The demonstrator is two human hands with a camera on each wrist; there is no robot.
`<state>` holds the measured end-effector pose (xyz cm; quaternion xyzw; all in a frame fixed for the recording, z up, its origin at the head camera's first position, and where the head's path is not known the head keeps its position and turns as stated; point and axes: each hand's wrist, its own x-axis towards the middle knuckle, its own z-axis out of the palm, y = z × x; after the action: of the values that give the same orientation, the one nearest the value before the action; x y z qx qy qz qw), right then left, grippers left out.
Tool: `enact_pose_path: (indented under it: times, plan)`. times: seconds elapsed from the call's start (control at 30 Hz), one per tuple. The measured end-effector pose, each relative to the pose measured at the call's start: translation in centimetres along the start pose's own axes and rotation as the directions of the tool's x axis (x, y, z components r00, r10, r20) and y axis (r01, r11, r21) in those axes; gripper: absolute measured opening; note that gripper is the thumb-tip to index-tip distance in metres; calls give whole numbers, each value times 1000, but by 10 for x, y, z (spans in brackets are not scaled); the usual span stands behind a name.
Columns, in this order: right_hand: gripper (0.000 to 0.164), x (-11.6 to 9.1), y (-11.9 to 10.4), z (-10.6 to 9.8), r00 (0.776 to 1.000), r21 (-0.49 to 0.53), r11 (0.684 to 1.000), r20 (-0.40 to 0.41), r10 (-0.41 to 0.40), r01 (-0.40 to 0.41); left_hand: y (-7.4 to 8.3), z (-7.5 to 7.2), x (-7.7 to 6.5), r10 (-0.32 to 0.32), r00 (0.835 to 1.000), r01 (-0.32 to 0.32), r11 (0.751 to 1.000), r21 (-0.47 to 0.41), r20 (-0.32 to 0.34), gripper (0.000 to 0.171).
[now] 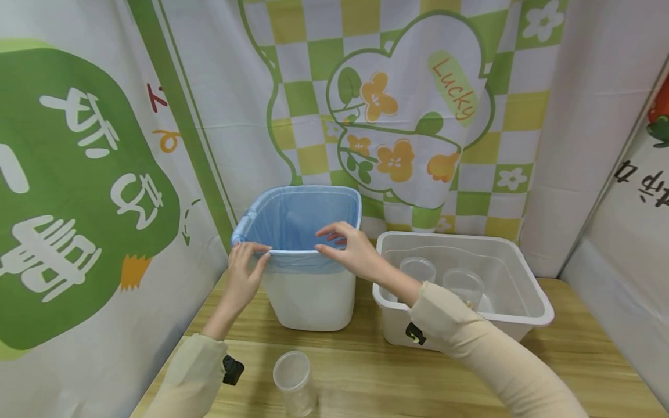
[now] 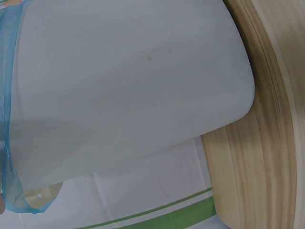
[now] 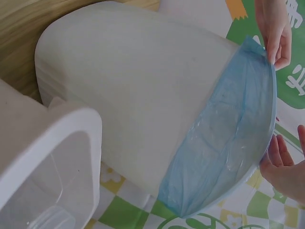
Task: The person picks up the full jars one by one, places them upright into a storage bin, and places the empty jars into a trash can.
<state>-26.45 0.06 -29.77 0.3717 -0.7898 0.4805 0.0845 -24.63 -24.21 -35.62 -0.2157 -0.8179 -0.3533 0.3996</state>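
Note:
A white trash bin (image 1: pixel 310 299) stands upright on the table, lined with a blue trash bag (image 1: pixel 298 264) folded down over its rim. My left hand (image 1: pixel 244 267) is at the front left of the rim, pinching the bag's edge between thumb and fingers. My right hand (image 1: pixel 352 249) is at the front right, its thumb at the rim and its fingers spread loosely over the opening. In the right wrist view the folded bag band (image 3: pixel 221 129) hangs slightly wrinkled below the rim. The left wrist view shows mostly the bin's side wall (image 2: pixel 133 81).
A clear plastic cup (image 1: pixel 295 380) stands on the wooden table (image 1: pixel 387 380) in front of the bin. To the right, a whitish plastic tub (image 1: pixel 522 296) holds clear containers (image 1: pixel 464 284). Printed curtains (image 1: pixel 219 93) hang behind and at both sides.

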Motion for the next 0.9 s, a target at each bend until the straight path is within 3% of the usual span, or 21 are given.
enact_pose_path:
  times: [0.3, 0.43, 0.77, 0.9]
  plan:
    - [22, -13, -5, 6, 996, 34, 997, -52, -66, 68, 2, -1, 0, -20, 1000, 20, 1000, 3, 22, 12]
    - [23, -20, -6, 9, 996, 74, 994, -36, -76, 79, 1, -1, 0, -12, 1000, 12, 1000, 2, 18, 12]
    - [24, -44, -34, 15, 999, 177, 984, 16, -33, 30, 0, -2, 0, -10, 1000, 10, 1000, 6, 14, 12]
    - [24, -51, -30, 22, 999, 211, 978, 35, -17, 9, 0, -1, 0, -10, 1000, 10, 1000, 10, 12, 12]
